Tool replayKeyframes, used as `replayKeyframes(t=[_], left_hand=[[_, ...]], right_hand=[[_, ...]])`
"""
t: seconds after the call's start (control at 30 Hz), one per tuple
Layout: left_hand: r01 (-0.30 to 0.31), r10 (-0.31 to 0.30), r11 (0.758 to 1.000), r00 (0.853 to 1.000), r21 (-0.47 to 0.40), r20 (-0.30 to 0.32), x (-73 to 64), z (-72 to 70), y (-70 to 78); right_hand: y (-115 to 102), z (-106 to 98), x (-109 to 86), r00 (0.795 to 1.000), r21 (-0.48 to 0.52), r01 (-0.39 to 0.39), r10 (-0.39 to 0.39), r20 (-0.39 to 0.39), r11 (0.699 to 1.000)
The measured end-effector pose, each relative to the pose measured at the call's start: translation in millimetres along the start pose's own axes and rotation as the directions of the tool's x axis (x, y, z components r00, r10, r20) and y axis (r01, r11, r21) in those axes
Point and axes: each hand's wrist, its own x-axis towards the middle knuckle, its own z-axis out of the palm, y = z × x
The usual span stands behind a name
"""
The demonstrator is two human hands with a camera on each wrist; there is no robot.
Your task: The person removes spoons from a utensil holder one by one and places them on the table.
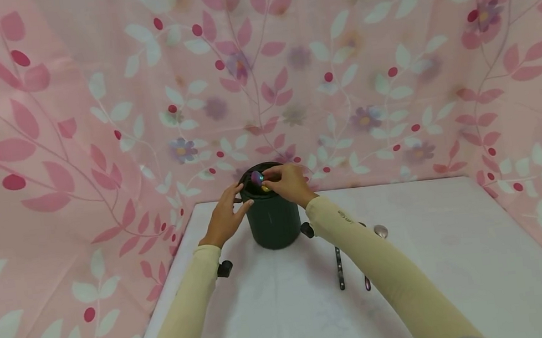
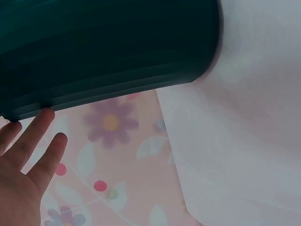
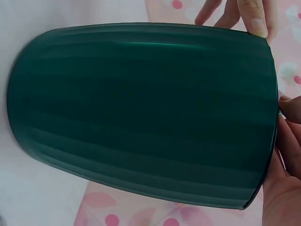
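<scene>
A dark green, faintly ribbed container (image 1: 275, 221) stands upright near the table's back edge. My left hand (image 1: 224, 219) steadies its left side, fairly straight fingers and thumb touching near the rim; in the left wrist view, spread fingers (image 2: 40, 141) meet the wall. Over the container's mouth, my right hand (image 1: 289, 182) pinches a shiny purple-blue spoon (image 1: 257, 178), its rounded bowl showing at the opening. Something gold-coloured (image 1: 265, 188) glints just below those fingers. The container's inside is mostly hidden. In the right wrist view, the right hand (image 3: 284, 179) is at the rim.
To the right of the container, a silver spoon (image 1: 380, 230) lies partly under the right forearm. A dark patterned handle (image 1: 340, 270) and a purplish handle end (image 1: 367, 283) show beside the sleeve. Pink floral cloth (image 1: 261, 81) hangs behind the white table (image 1: 277, 313).
</scene>
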Motion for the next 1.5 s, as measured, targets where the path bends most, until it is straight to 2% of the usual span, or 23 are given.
replayKeyframes(t=[0.3, 0.53, 0.73, 0.9, 1.07, 1.27, 1.5], left_hand=[[-0.002, 0.002, 1.000, 1.000, -0.007, -0.008, -1.9, -0.3, 1.2], [0.016, -0.016, 1.000, 1.000, -0.004, 0.010, -0.3, -1.1, 2.3], [0.019, -0.018, 1.000, 1.000, -0.017, 0.018, -1.2, -1.5, 4.1], [0.021, -0.021, 1.000, 1.000, -0.012, 0.020, -1.8, -1.5, 3.2], [0.021, -0.021, 1.000, 1.000, 0.001, 0.013, 0.2, -2.6, 3.0], [0.024, -0.024, 1.000, 1.000, 0.015, 0.016, 2.3, -3.9, 4.5], [0.039, -0.040, 0.999, 0.999, 0.008, 0.026, 0.8, -2.6, 5.6]], right_hand=[[0, 4, -0.2, 0.999, -0.008, -0.003, 0.003, -0.032, 1.000], [2, 3, -1.2, 0.996, 0.068, -0.038, 0.043, -0.072, 0.997], [4, -1, -3.8, 0.993, 0.095, -0.046, 0.056, -0.106, 0.994], [1, -6, -6.6, 0.988, 0.158, -0.038, 0.061, -0.144, 0.987], [-6, -16, -4.8, 0.983, 0.247, -0.008, 0.052, -0.175, 0.969], [-21, -35, -3.1, 0.973, 0.305, 0.016, 0.055, -0.223, 0.952], [-37, -59, -4.2, 0.951, 0.410, 0.109, 0.024, -0.308, 0.905]])
